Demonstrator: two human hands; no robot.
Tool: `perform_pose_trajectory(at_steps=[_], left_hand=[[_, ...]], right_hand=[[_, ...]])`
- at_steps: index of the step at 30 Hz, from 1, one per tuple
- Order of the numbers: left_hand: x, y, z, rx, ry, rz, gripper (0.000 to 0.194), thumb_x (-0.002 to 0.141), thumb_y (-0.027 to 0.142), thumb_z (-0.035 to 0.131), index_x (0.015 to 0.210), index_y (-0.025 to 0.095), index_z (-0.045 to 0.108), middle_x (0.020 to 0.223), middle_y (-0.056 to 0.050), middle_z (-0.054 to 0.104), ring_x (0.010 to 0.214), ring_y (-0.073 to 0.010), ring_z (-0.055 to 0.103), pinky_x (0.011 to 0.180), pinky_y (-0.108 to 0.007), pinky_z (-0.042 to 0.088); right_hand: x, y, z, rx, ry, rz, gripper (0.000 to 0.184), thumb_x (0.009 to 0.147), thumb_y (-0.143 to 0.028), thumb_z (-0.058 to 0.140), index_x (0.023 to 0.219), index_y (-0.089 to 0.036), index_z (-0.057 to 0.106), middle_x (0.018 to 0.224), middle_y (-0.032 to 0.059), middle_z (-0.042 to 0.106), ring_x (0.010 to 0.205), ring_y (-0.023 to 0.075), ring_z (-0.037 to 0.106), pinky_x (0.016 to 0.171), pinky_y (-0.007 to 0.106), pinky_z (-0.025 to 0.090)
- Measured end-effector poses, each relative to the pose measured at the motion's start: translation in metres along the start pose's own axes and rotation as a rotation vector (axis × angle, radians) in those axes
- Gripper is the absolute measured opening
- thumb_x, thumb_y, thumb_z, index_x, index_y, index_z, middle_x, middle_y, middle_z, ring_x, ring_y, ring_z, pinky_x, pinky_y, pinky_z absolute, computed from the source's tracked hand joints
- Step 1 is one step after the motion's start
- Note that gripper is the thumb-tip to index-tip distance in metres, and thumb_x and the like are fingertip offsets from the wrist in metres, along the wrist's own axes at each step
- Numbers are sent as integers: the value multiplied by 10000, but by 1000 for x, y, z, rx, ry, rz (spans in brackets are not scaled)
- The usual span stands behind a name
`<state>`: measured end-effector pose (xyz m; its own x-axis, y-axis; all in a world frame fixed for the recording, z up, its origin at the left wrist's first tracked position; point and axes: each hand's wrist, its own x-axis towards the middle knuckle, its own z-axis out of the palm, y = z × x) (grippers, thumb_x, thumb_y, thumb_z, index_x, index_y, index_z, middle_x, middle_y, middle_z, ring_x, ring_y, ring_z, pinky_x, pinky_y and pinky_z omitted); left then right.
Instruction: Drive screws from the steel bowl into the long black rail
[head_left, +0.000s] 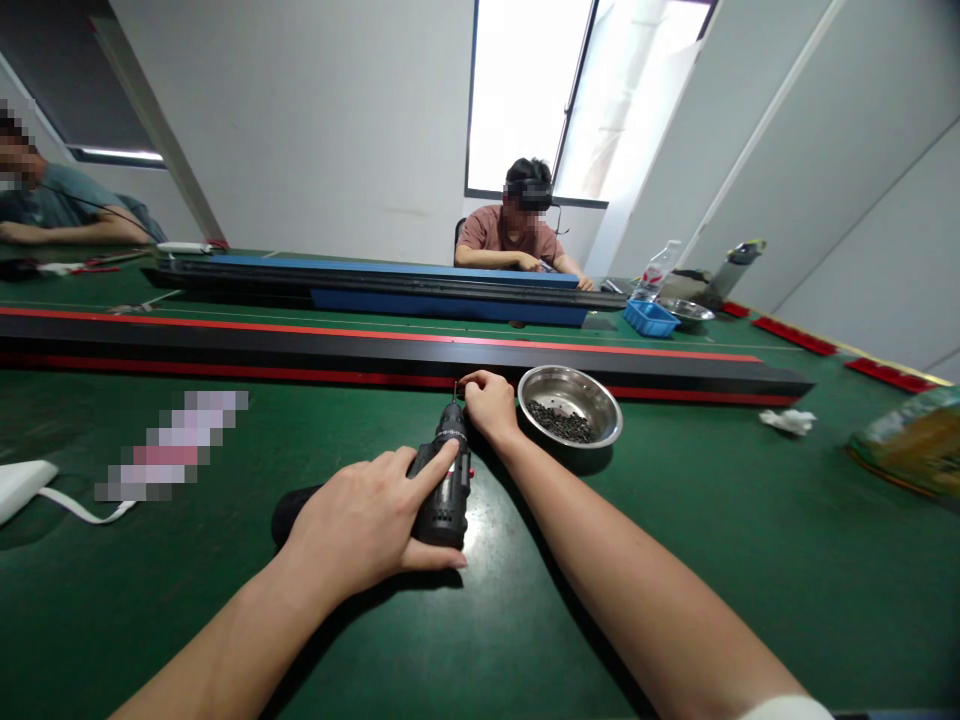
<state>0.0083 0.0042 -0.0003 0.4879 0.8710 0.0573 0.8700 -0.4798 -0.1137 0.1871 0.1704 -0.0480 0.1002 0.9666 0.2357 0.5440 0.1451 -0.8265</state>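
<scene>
My left hand is wrapped over a black cordless drill that lies sideways, its bit pointing away from me. The bit's tip reaches the red lower edge of a long black-and-red bar. At that edge, beside the tip, my right hand is closed with its fingertips together; what they pinch is too small to make out. Just right of this hand stands a steel bowl with many small dark pieces in it, which look like screws.
Behind the bar lie long blue-and-black bars. A co-worker sits across the table, another person at far left. A blue basket, a bottle and crumpled tissue are to the right. A white cord lies left.
</scene>
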Motion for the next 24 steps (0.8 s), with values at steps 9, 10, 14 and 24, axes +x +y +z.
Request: perform_pose_trajectory(at_steps=[9,10,14,24], left_hand=[[1,-1,0,13,-7,-3,1074,829,892,547,1700,315,296,1231,-150,699,974,-363,754,813,-465,618],[1,-1,1,15,-10,-3,1077,827,895,545,1699,316,295,1230,-149,700,974,-363,755,812,-465,619],[1,-1,2,20,-18,-7,1101,811,912,539,1702,317,287,1230,-150,700,975,-368,758,809,-473,627],[0,-1,4,-28,19,-22,1044,836,855,602,1694,335,316,1304,-155,700,1014,-372,757,835,-488,630]], right_hand=[[0,0,0,-9,-8,-8,307,892,-141,557,964,-201,848,1062,61,839,1043,206,771,998,265,540],[0,-1,0,-13,-9,-10,303,895,-140,559,965,-201,848,1063,61,839,1045,205,771,1001,264,540],[0,-1,0,-27,-15,-10,296,907,-139,567,972,-201,849,1069,60,840,1056,204,770,1015,262,536],[-12,-13,-2,-26,76,-141,310,916,-133,544,1008,-213,829,1053,39,834,998,194,768,977,272,550]])
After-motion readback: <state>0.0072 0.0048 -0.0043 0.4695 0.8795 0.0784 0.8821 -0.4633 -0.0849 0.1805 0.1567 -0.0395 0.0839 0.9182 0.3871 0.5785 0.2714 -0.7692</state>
